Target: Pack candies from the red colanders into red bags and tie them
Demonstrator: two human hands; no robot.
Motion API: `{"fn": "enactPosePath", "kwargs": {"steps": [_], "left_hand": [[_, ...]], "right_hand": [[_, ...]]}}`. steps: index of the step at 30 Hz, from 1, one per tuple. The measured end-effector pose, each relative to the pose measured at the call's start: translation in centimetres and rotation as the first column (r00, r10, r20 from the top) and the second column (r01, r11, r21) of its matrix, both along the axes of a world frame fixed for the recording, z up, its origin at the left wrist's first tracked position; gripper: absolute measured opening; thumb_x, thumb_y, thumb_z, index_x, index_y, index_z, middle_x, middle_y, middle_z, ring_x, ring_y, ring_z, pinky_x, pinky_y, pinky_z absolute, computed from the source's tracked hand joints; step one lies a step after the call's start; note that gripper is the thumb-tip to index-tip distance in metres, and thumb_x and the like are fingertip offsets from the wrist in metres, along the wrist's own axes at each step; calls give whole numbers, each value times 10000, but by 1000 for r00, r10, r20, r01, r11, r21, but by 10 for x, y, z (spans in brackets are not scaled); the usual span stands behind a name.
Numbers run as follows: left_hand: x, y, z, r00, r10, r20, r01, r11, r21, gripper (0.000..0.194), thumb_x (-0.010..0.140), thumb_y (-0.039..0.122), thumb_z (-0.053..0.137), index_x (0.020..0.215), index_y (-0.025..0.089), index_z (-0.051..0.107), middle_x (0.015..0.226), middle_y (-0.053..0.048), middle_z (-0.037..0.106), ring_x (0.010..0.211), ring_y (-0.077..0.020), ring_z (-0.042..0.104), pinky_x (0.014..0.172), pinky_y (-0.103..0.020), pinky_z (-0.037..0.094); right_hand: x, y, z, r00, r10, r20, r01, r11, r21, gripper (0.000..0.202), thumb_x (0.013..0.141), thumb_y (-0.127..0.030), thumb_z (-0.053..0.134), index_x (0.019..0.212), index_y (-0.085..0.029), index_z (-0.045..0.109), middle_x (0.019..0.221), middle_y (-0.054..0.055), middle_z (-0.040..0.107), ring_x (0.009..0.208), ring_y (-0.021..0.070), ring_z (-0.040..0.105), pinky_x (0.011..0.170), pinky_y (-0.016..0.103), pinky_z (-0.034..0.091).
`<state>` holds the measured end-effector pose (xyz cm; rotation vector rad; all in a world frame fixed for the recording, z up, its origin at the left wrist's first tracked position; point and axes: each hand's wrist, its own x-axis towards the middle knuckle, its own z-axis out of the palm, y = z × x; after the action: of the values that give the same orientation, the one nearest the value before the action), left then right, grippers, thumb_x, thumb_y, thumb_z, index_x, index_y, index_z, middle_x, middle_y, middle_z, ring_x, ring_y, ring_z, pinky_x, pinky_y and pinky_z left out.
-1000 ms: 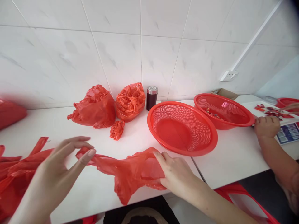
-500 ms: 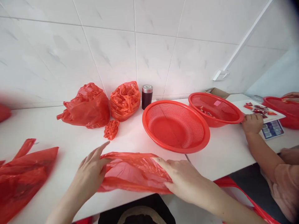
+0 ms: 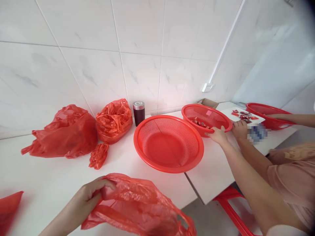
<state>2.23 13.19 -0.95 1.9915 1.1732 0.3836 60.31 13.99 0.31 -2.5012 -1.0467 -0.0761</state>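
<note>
My left hand (image 3: 92, 196) is closed on the edge of a thin red plastic bag (image 3: 140, 203), which spreads over the table's front edge. Reaching to the right, my right hand (image 3: 219, 135) has its fingers on the near rim of a red basket (image 3: 209, 114) with small wrapped pieces (image 3: 199, 123) inside. Another person's hand (image 3: 240, 130) is at that basket's right side, beside mine. Between my two hands stands a larger, empty red basket (image 3: 168, 144) with perforated walls.
Two full red bags (image 3: 66, 132) (image 3: 114, 121), a small crumpled one (image 3: 98, 155) and a dark cup (image 3: 139, 113) stand near the wall. At right are loose packets (image 3: 244, 115), another red basket (image 3: 270, 114) and a red stool (image 3: 233, 209).
My right hand has let go of the red bag and moved right to the basket with the wrapped pieces. My left hand keeps the bag, whose right side now hangs lower. The view has turned right.
</note>
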Motion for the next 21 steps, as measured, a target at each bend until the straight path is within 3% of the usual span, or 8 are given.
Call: {"fn": "enactPosePath", "kwargs": {"steps": [2,4,8,11,14,18,21], "left_hand": [[11,6,-2,999,24,-44,-22,999,31,502,705,80,403,1071,257,697,1104,-8,708,968,-216,663,882,-323,510],[23,11,0,998,27,-51,-26,999,19,570,722,85,404,1196,272,658,1277,-14,649,1133,-241,614,992,-371,464],[55,20,10,995,-95,34,98,992,-82,671,777,83,390,1389,330,512,1508,30,451,1347,-232,452,1096,-379,381],[88,31,9,972,-196,129,210,972,-104,758,759,44,380,1465,316,412,1519,25,437,1355,-231,443,1089,-385,400],[129,44,-5,949,-238,205,250,968,-30,810,727,24,393,1500,264,357,1526,-9,429,1346,-255,455,1086,-419,412],[182,58,-24,922,-311,230,297,950,95,842,699,8,419,1513,203,330,1576,-46,336,1423,-260,335,1173,-449,277],[200,58,-24,906,-352,235,339,936,97,855,679,-12,419,1505,196,347,1575,-54,338,1419,-258,343,1182,-440,260]], "right_hand": [[4,8,-10,1000,-17,-16,18,996,91,419,781,-397,656,1095,-120,670,1516,253,284,1387,360,340,996,447,413],[4,12,-10,1000,-27,-8,28,985,172,386,792,-391,647,1078,-131,656,1531,231,264,1418,330,294,1043,440,384],[4,4,11,999,19,35,-28,956,292,334,751,-411,700,980,-171,660,1524,194,300,1411,315,312,1091,427,335],[-2,-18,32,985,95,144,-146,905,399,293,728,-444,722,894,-211,659,1528,154,314,1368,326,376,1070,430,351],[-22,-42,52,961,146,234,-240,860,450,247,737,-440,714,849,-229,653,1518,124,343,1321,326,432,1034,436,386],[-62,-68,76,931,242,272,-351,796,494,185,744,-406,677,821,-240,651,1476,82,414,1287,302,472,963,437,451],[-95,-85,87,887,367,279,-460,745,482,118,740,-350,643,796,-246,652,1452,61,449,1302,291,464,935,428,475]]}}
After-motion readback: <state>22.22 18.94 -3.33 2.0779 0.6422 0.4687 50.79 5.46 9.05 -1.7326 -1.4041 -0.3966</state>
